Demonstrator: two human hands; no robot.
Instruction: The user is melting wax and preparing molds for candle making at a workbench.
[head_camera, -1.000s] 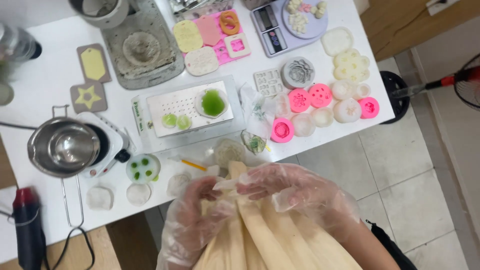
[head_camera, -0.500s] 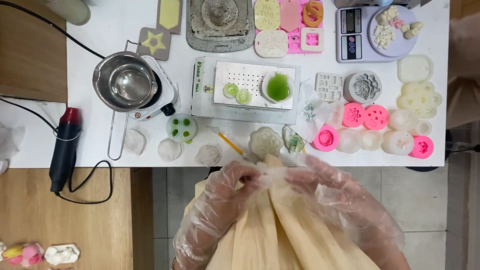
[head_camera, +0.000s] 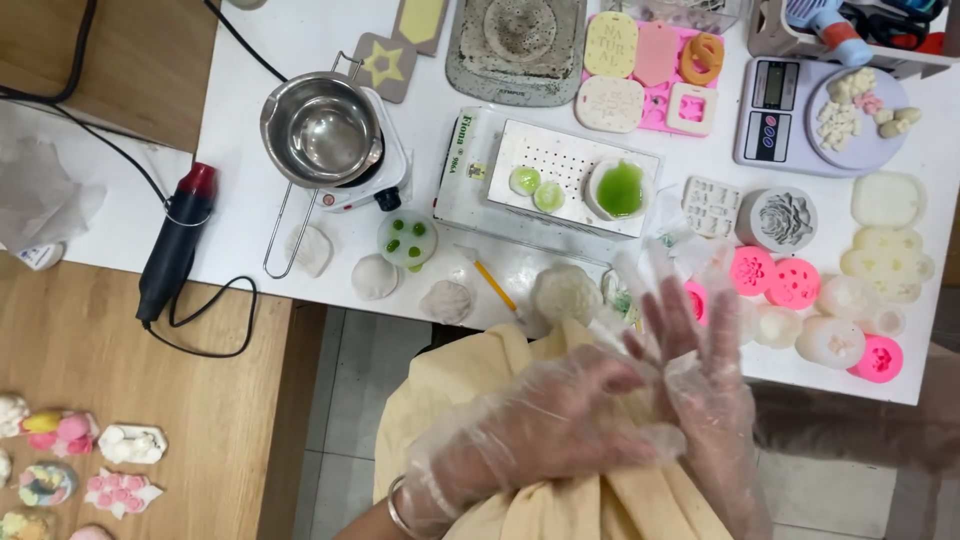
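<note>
Below the edge of the white table (head_camera: 300, 30), over a yellow apron (head_camera: 470, 380), both hands meet in thin clear plastic gloves: the left hand (head_camera: 540, 435) closes its fingers on the loose glove at the base of the right hand (head_camera: 705, 370), whose fingers stand spread and point up toward the table. Half a second ago the two hands were lower and side by side on the apron; now the left one has crossed over and grips the other glove, so my judgement is that the glove is being pulled on or set tight, and nothing from the table is held. Just beyond the fingertips lie pink silicone moulds (head_camera: 770, 275) and a pale round soap piece (head_camera: 565, 290), with a yellow stick (head_camera: 495, 285) beside it. Further up stands a white tray (head_camera: 560, 160) with a small bowl of green liquid (head_camera: 620, 188). To the left a steel melting pot (head_camera: 322, 128) sits on a small hot plate, and a black and red heat gun (head_camera: 175, 245) lies at the table's left edge
</note>
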